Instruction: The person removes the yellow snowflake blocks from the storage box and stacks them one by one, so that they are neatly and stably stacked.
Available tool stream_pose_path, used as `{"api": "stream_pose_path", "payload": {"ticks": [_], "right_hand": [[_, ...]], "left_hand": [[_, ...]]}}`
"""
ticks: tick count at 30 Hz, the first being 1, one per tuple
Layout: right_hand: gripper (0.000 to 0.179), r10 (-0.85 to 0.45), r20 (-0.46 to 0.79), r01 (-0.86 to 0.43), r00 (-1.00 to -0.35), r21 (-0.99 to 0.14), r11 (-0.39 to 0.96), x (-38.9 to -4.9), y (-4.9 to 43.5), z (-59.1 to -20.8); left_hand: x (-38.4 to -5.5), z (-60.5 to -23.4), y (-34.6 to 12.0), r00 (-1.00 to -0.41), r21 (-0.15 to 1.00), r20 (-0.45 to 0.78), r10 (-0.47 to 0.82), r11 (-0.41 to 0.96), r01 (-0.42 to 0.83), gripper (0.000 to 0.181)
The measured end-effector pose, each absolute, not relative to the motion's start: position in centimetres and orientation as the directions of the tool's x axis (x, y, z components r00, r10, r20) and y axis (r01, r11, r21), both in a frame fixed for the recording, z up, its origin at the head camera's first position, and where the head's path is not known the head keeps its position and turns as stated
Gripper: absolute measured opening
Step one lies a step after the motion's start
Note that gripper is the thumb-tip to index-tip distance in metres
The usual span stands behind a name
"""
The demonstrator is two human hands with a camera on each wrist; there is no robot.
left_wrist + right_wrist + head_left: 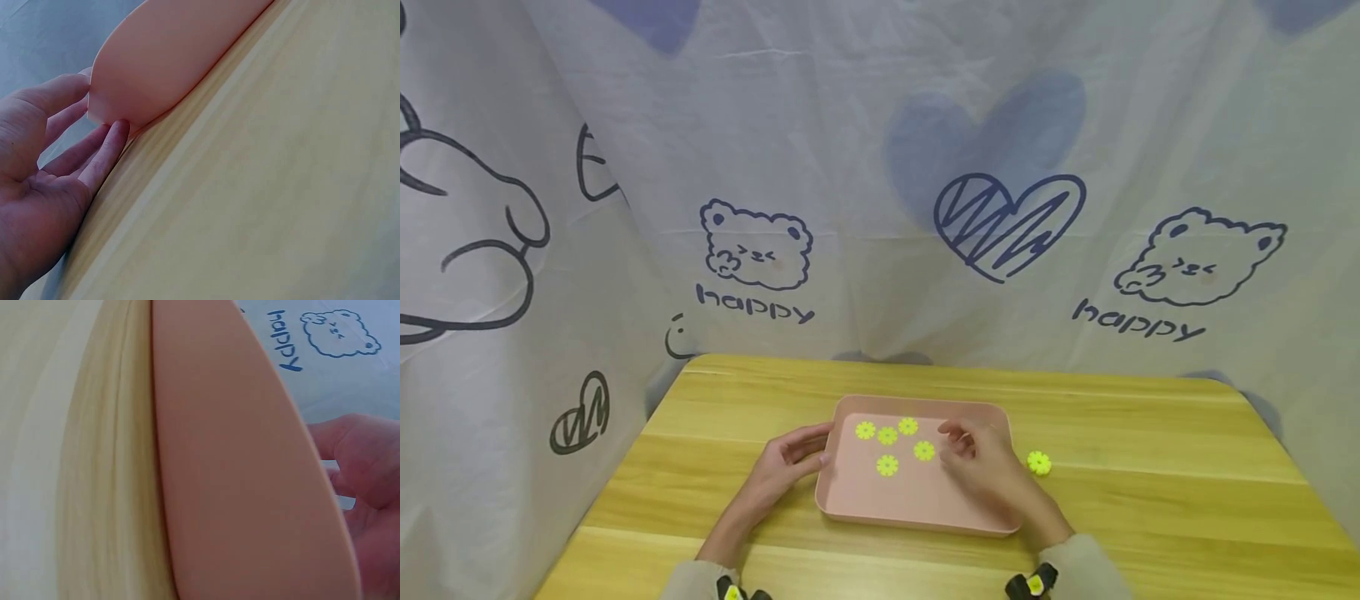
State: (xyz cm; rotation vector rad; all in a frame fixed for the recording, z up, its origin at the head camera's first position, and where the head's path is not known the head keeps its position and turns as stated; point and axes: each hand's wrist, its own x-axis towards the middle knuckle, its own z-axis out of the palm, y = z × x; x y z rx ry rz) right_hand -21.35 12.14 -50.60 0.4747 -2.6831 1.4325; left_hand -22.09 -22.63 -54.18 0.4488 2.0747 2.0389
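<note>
A shallow pink tray (pixel 917 508) lies on the wooden table. In it are several yellow-green notched discs (pixel 887 465), shaped like small flowers. At the tray's left side, my left hand (pixel 786 462) touches the outer wall and rim with extended fingers and thumb; the left wrist view shows fingertips (pixel 117 128) against the tray's corner. Over the right half of the tray is my right hand (pixel 981 458), its fingers loosely bent, thumb and index apart, beside one disc (pixel 924 451). Nothing shows between them. The tray wall (pixel 244 462) partly hides this hand in the right wrist view.
Another yellow-green disc (pixel 1039 463) lies on the table (pixel 1150 500), right of the tray and close to my right wrist. A white curtain (pixel 865 208) with bear and heart drawings hangs behind the table and along its left side.
</note>
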Motion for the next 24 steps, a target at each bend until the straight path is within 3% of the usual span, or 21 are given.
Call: {"api": "stream_pose_path", "payload": {"ticks": [7,16,24], "right_hand": [[0.026,-0.219,0.107,-0.222,-0.97,-0.761,0.61,-21.8,10.6,-51.3],[0.024,-0.237,0.141,-0.268,-0.961,-0.679,0.684,-22.0,9.8,-51.8],[0.025,-0.224,0.122,-0.243,-0.967,-0.703,0.668,-22.0,9.6,-51.9]], "left_hand": [[-22.1,-54.2,-22.6,-0.939,0.998,0.064,0.339,0.003,0.069,0.052],[-22.2,-54.3,-22.6,-0.934,0.996,0.082,0.348,0.006,0.09,0.052],[-22.1,-54.2,-22.6,-0.935,0.997,0.074,0.347,0.0,0.079,0.051]]}}
